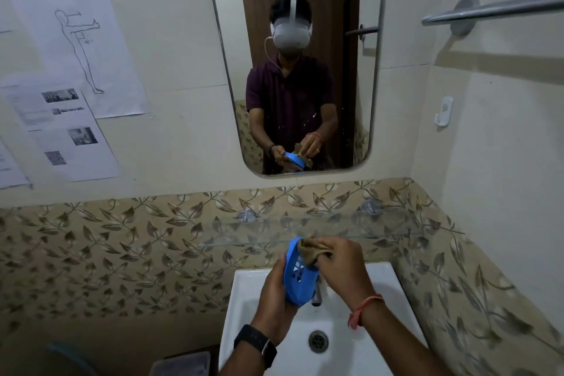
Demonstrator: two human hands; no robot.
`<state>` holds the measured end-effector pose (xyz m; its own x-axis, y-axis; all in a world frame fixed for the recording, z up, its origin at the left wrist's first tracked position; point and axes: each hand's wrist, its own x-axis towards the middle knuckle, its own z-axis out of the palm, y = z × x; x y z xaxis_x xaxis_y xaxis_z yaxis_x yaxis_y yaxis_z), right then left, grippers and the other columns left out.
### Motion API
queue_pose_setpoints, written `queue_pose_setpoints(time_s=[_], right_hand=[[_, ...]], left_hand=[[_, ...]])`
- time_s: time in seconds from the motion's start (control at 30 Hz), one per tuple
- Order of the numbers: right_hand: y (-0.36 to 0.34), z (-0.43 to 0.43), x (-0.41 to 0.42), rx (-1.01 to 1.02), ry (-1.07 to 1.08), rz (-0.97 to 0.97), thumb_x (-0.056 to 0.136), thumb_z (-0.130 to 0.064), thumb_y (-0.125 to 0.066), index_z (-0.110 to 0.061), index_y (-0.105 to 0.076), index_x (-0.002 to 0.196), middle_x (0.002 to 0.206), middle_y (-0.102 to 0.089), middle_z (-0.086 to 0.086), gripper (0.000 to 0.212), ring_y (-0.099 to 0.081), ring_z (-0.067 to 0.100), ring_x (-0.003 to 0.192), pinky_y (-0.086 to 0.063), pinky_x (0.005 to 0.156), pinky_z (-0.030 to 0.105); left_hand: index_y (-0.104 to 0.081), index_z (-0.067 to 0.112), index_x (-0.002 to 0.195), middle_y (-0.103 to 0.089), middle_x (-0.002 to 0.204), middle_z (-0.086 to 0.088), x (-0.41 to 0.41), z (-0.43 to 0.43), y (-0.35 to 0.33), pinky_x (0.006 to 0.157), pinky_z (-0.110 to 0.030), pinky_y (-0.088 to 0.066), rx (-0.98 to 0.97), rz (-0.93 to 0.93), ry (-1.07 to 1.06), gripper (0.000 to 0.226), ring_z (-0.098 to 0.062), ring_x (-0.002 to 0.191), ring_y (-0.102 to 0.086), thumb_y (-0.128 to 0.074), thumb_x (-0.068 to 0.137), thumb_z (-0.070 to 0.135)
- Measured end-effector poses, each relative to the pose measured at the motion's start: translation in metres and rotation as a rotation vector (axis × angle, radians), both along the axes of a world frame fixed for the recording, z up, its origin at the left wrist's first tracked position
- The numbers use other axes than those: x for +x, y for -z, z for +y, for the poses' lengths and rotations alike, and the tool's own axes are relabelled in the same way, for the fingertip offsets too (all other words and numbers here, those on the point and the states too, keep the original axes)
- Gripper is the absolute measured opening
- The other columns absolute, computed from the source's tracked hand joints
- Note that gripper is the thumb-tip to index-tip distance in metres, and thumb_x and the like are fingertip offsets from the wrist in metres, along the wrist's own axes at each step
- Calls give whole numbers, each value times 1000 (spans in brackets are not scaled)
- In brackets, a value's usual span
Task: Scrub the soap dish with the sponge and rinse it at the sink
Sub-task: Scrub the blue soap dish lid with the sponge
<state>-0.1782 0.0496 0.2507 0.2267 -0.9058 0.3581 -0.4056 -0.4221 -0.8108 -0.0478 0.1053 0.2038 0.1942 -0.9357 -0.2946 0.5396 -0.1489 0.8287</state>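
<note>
Between the two hands, over the sink (241,308), the left hand (274,293) grips the blue soap dish (297,275) standing tall, and the right hand (338,265) presses the sponge (311,252) on its top end.

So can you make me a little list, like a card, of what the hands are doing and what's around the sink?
left hand: holds the blue soap dish, tilted up on edge
right hand: presses the brown sponge on the dish's upper part
where: above the white sink
tap: no water seen running
drain: open, uncovered
glass shelf: just behind the hands
mirror: shows the person scrubbing
</note>
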Motion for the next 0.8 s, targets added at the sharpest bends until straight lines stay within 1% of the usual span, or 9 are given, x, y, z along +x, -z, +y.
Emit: queue_pose_setpoints(time_s=[0.17,0.27,0.4,0.47,0.53,0.57,0.63,0.73,0.8], right_hand=[[18,18,3,-48,-356,59,80,8,-57,-21,-79,107,109,-75,-8,45,-67,-3,99,-54,91,15],[19,12,-9,11,-583,257,82,3,-58,-24,-79,104,106,-76,-9,41,-67,0,96,-53,87,14],[1,-10,-23,6,-485,591,75,1,-52,-17,-80,88,90,-76,-2,35,-70,14,80,-54,71,20],[-9,-22,-30,-66,-287,534,76,-7,-53,-14,-80,86,87,-73,6,30,-70,25,81,-54,72,28],[-13,-26,-34,-147,-163,358,80,-12,-54,-19,-80,101,95,-71,2,34,-66,16,83,-55,79,25],[-13,-25,-34,-173,-175,296,81,-9,-55,-21,-79,104,97,-69,-3,36,-63,5,84,-51,81,15],[-6,-16,-24,-189,-260,302,83,0,-56,-19,-80,102,104,-68,-4,35,-59,-4,87,-44,83,4],[18,-3,-9,-76,-307,333,90,2,-55,-10,-76,106,112,-64,4,30,-62,10,96,-50,92,21],[28,1,-7,1,-288,281,89,7,-51,-3,-74,106,107,-61,3,31,-62,6,91,-51,89,24]], left_hand=[[-64,9,134,-71,128,-18,6,-3,-7,112,-54,-44,-3,11,-1,56,-36,121,-66,-38,105,49],[-62,11,135,-70,130,-17,9,1,0,109,-54,-47,-8,-31,11,55,-34,121,-67,-37,105,50],[-63,21,132,-73,127,-10,5,6,5,95,-49,-56,15,-51,7,48,-33,118,-68,-37,105,50],[-65,23,127,-76,120,-9,6,6,2,84,-43,-57,-7,-75,-25,42,-34,112,-69,-39,105,47],[-67,19,122,-78,112,-13,6,6,-3,80,-42,-55,-22,-89,-40,41,-37,106,-67,-38,106,43],[-68,15,118,-76,108,-17,3,5,-6,79,-43,-53,-14,-91,-51,41,-39,104,-64,-37,107,41],[-66,9,117,-69,111,-23,-3,3,-11,86,-49,-51,19,-97,-86,41,-41,109,-58,-37,107,36],[-62,2,130,-62,130,-31,-6,-1,-9,106,-54,-44,-10,-197,-97,41,-40,113,-58,-41,108,30],[-65,6,128,-66,129,-27,-6,-1,-4,110,-58,-44,-52,-278,-85,41,-41,116,-62,-44,106,34]])
